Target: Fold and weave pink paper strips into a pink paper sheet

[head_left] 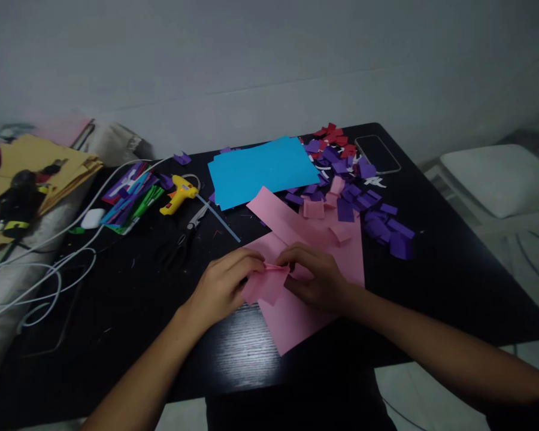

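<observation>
A small pink paper piece [266, 287] with a folded upper edge is pinched between both hands. My left hand [233, 275] grips its left side, fingers closed. Closed on its right end near the fold is my right hand [314, 275]. Under the hands lie larger pink sheets [291, 323] on the black table, with a pink strip [281, 215] reaching up and left. Several small folded pink pieces [313, 209] rest on the sheets' upper part, beyond my right hand.
Blue sheets [263, 170] lie at the back, beside purple pieces [379, 224] and red pieces [335, 134]. A yellow glue gun [179, 194], scissors [197, 218], colored strips [132, 197] and white cables [54, 275] are left. A phone-like object [377, 153] lies back right, near a white stool [503, 179].
</observation>
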Demonstrator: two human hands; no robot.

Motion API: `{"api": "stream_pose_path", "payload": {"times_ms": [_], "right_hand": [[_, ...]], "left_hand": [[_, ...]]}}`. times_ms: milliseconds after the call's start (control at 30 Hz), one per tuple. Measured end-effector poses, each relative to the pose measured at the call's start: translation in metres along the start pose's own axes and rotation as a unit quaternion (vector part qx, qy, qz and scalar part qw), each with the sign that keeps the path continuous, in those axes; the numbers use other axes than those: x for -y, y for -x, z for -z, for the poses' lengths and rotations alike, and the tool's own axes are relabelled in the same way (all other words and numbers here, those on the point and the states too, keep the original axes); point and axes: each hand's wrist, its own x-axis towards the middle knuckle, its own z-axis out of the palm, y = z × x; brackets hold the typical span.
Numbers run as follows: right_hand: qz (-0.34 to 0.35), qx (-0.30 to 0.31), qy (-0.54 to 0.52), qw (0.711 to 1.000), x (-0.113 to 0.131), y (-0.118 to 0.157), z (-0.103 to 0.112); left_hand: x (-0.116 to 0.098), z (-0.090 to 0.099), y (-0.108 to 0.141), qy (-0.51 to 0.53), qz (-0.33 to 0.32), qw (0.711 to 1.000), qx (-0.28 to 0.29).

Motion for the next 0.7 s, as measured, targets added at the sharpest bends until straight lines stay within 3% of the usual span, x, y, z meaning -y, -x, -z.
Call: {"api": "stream_pose_path", "payload": {"times_ms": [167, 700], "right_hand": [[-0.014, 0.002, 0.007, 1.0, -0.0003, 0.0016, -0.0019], [-0.028, 0.001, 0.008, 1.0, -0.0014, 0.0038, -0.0032]], "left_hand": [[-0.0005, -0.0005, 0.0006, -0.05, 0.003, 0.999, 0.013], [-0.0019, -0.0027, 0.0004, -0.018, 0.038, 0.999, 0.004]]}}
